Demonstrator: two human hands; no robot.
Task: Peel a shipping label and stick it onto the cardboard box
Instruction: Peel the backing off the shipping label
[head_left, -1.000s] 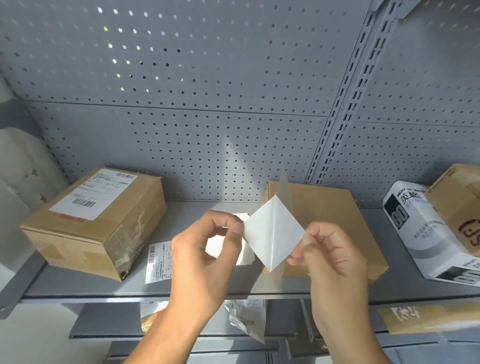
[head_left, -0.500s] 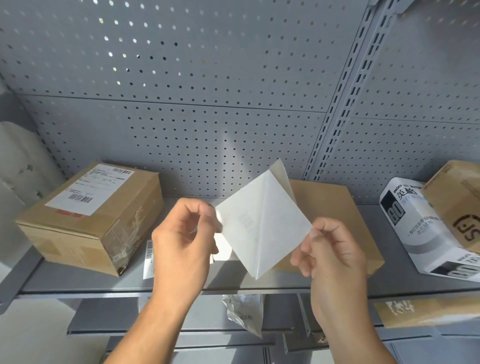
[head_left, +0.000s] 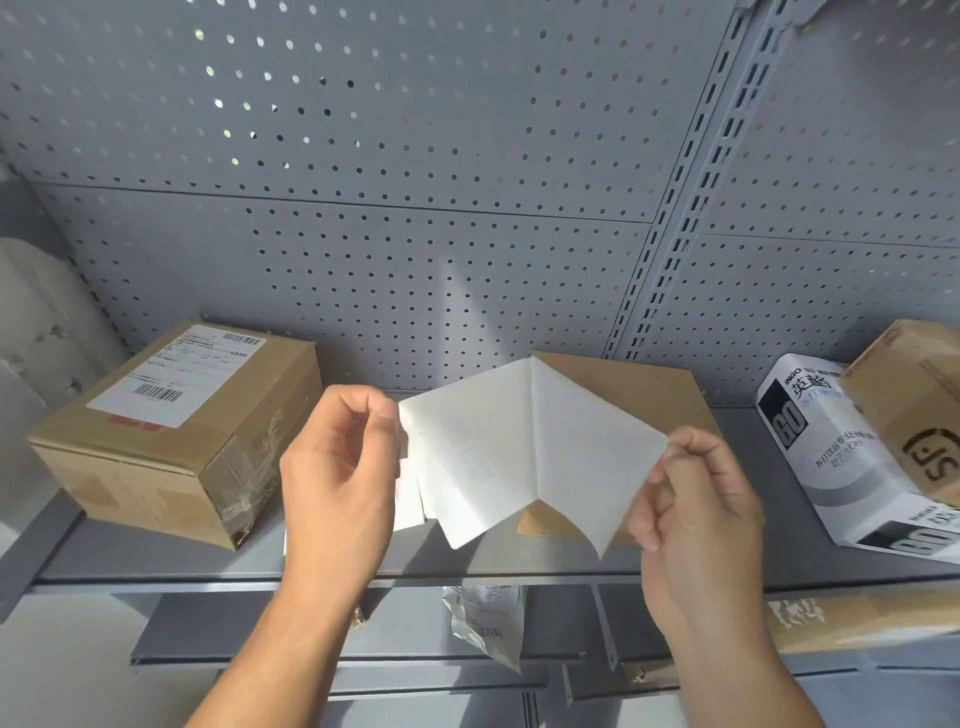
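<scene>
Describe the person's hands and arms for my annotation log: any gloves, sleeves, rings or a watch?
Both are bare. The left hand and right hand wear no gloves or rings, the visible wrists carry no watch or band, and no sleeve shows on either forearm up to the frame's edge.

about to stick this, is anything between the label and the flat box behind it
Nothing visible. The label and its backing are held in the air by the left hand and right hand, right in front of the flat cardboard box, whose visible top is bare.
</scene>
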